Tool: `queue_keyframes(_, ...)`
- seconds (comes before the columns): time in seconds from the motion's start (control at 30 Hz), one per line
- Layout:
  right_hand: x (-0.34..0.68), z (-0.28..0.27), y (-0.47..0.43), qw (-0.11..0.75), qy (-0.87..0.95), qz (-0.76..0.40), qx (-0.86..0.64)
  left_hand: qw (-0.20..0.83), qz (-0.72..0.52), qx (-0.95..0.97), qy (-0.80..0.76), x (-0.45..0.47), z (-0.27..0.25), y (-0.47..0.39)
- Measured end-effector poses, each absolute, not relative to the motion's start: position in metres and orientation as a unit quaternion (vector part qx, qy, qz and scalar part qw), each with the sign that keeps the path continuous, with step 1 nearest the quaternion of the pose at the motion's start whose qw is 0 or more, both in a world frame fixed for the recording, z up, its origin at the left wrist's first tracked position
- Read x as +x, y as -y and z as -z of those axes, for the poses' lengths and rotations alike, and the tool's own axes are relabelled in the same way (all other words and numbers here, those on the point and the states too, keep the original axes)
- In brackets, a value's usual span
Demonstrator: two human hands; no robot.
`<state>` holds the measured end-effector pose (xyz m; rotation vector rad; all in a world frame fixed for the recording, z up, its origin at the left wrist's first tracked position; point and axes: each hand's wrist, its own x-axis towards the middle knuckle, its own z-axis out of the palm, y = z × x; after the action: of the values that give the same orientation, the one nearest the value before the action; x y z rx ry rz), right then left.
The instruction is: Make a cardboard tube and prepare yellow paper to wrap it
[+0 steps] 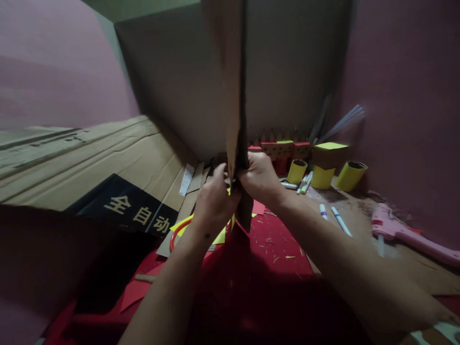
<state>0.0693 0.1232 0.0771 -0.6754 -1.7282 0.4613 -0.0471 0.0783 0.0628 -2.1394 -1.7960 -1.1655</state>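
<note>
A tall sheet of cardboard (233,86) stands edge-on in front of me, with both hands at its lower part. My left hand (218,191) is closed on the left side of the sheet. On the other side my right hand (260,175) is wrapped round the cardboard, its thumb and fingers partly hidden. Below the hands, yellow paper (219,237) lies on the red tabletop (273,292), and an orange-red curved handle (176,235) shows beside my left wrist.
Yellow tubes (296,171), markers (340,221) and a pink hot glue gun (391,225) are on the right. Red boxes (269,151) stand at the back. A large flattened carton (118,148) leans on the left. Scraps litter the red surface.
</note>
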Motion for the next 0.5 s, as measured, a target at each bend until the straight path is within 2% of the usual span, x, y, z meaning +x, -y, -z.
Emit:
queue_keyframes(0.1,0.069,-0.079,-0.124,0.609,0.704,-0.167,-0.325,0.053,0.295,-0.729,0.615,-0.045,-0.059,-0.081)
queue_keyframes(0.27,0.059,-0.067,-0.125,0.571,0.728,-0.195,-0.325,0.102,0.318,-0.676,0.657,-0.043,-0.056,-0.082)
queue_keyframes(0.5,0.06,-0.059,-0.126,0.578,0.732,-0.201,-0.299,0.113,0.299,-0.694,0.646,-0.043,-0.056,-0.081)
